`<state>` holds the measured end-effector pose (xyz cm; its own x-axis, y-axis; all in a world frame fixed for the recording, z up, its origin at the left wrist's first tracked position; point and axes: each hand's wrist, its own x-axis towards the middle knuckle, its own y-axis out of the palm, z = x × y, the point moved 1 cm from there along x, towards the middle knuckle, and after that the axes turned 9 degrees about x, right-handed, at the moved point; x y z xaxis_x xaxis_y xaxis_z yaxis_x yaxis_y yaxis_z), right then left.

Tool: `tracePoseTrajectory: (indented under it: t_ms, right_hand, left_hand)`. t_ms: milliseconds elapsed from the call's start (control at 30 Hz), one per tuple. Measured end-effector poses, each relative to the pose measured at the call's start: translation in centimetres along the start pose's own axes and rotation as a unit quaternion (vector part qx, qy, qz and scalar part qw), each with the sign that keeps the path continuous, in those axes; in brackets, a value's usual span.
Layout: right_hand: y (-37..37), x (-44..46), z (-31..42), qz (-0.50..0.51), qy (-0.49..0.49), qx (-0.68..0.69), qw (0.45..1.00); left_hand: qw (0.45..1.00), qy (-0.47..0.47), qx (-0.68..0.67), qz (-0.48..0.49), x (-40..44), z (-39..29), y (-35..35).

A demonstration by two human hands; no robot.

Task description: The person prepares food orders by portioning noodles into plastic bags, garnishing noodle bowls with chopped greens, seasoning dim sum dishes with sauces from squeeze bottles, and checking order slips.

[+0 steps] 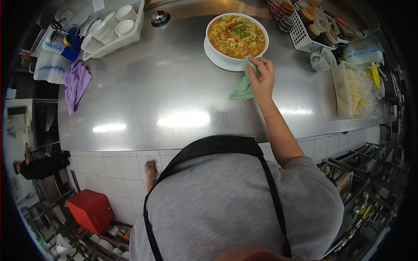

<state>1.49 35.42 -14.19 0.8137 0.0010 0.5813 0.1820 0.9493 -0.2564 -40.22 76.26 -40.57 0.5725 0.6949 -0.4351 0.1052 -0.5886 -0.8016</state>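
Note:
A large white bowl of noodle soup [237, 36] with green garnish stands on a white plate [217, 59] near the far edge of the steel counter [174, 95]. My right hand [261, 78] pinches a green cloth [243, 89] against the bowl's near rim, and the cloth's lower end hangs down toward the counter. Below the counter's front edge, at my side, is my left hand [150, 166] in a clear plastic glove; its fingers are too small and blurred to make out.
A basket of small white dishes [117, 41] and a purple cloth [76, 85] lie at the left. On the right are a white basket of containers [302, 37] and a tub of pale shreds [348, 93]. A red box [91, 211] and another person [41, 167] are lower left.

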Motion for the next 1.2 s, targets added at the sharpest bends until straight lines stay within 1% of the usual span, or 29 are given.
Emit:
tracePoseTrajectory:
  t_ms: [67,133,167,267,333,400,433,467,500,533,567,600,633,667,700,733,767,800,833,900,933,967,1000,1033,1067,1100,1133,1167,1200]
  right_hand:
    - [1.0,-0.4,0.6,0.012,-0.006,0.003,1.000]
    - [2.2,-0.5,1.0,0.021,-0.006,0.013,1.000]
    - [2.8,-0.5,1.2,0.030,-0.005,0.022,0.999]
    - [4.6,-0.3,1.7,0.033,-0.011,0.025,0.999]
    - [5.6,0.0,2.0,0.031,-0.015,0.024,0.999]
    - [6.3,0.4,2.6,0.042,-0.015,-0.031,0.999]
    - [6.7,0.7,2.9,0.043,-0.016,-0.028,0.999]
    - [7.1,1.0,3.2,0.071,-0.003,-0.054,0.996]
    - [7.4,1.2,3.4,0.097,0.010,-0.080,0.992]
    - [7.9,1.1,3.4,0.097,0.009,-0.080,0.992]
    - [8.5,1.0,3.2,0.128,-0.003,-0.068,0.989]
    - [9.0,0.9,3.0,0.160,-0.017,-0.055,0.985]
    - [9.1,0.7,2.9,0.160,-0.022,-0.053,0.985]
    - [9.2,0.0,3.0,0.254,0.009,-0.018,0.967]
    - [9.3,-0.9,3.0,0.347,0.041,0.017,0.937]
    - [9.4,-2.4,1.5,0.356,0.156,0.094,0.916]
    - [9.2,-3.5,0.1,0.360,0.267,0.170,0.878]
    - [8.0,-3.2,0.4,0.283,0.406,0.270,0.826]
    - [6.6,-3.0,0.7,0.198,0.533,0.359,0.741]
    - [4.4,-2.8,-0.1,0.121,0.562,0.423,0.700]
    - [4.0,-2.7,-0.7,0.131,0.559,0.426,0.699]
    - [4.0,-2.7,-1.8,0.074,0.552,0.446,0.700]
    - [4.0,-2.5,-2.8,0.023,0.543,0.465,0.699]
    - [4.0,-2.3,-3.7,0.013,0.540,0.483,0.689]
    - [4.2,-2.2,-4.4,0.013,0.540,0.501,0.676]
    - [4.4,-2.3,-5.0,0.004,0.540,0.507,0.672]
    - [4.8,-2.3,-6.6,0.026,0.528,0.523,0.669]
    - [5.4,-1.6,-5.8,0.019,0.535,0.501,0.680]
    - [6.0,-1.2,-6.0,0.038,0.528,0.489,0.693]
  left_hand:
    - [1.000,0.022,0.013,-0.009,1.1,6.2,2.6]
    - [1.000,-0.007,-0.006,-0.010,0.4,7.0,2.4]
    - [0.999,-0.036,-0.024,-0.010,0.0,7.1,2.3]
    - [0.998,-0.046,-0.024,-0.035,-0.7,6.1,1.9]
    - [0.998,-0.056,-0.012,-0.027,-1.2,3.5,0.9]
    - [0.998,-0.066,-0.001,-0.019,-0.6,3.6,1.2]
    - [0.999,-0.032,0.018,-0.028,0.1,3.3,1.5]
    - [0.999,0.003,0.039,-0.036,0.4,3.2,1.6]
    - [0.999,0.003,0.039,-0.037,0.6,3.2,1.5]
    - [0.998,0.005,0.058,-0.030,1.0,3.1,1.7]
    - [0.997,0.008,0.077,-0.024,1.2,2.8,1.8]
    - [0.997,0.009,0.074,-0.026,1.1,2.6,1.9]
    - [0.999,-0.001,0.037,-0.032,1.0,2.4,2.0]
    - [0.999,-0.011,0.000,-0.039,1.0,2.1,2.0]
    - [0.999,-0.012,-0.003,-0.043,0.3,0.9,1.2]
    - [0.999,-0.027,0.005,-0.024,-0.7,-0.6,-0.1]
    - [0.999,-0.042,0.013,-0.007,-1.9,-2.6,-1.4]
    - [0.999,-0.037,-0.001,-0.033,-2.4,-3.5,-1.7]
    - [0.998,-0.040,-0.008,-0.042,-2.4,-3.5,-1.7]
    - [0.994,-0.077,0.082,-0.012,-2.9,-3.4,-2.2]
    - [0.993,-0.092,0.069,-0.001,-3.4,-3.7,-2.5]
    - [0.993,-0.098,0.061,-0.009,-3.6,-3.3,-2.2]
    - [0.994,-0.064,0.080,-0.034,-3.7,-2.9,-1.9]
    - [0.993,-0.039,0.095,-0.064,-4.0,-2.3,-1.5]
    - [0.976,0.072,0.198,-0.046,-3.5,-1.1,-1.2]
    - [0.940,0.168,0.297,-0.028,-3.2,0.1,-0.6]
    - [0.941,0.173,0.285,-0.054,-2.9,0.8,0.6]
    - [0.942,0.173,0.274,-0.083,-2.4,1.0,0.7]
    - [0.972,0.085,0.219,-0.035,-2.2,0.2,0.4]
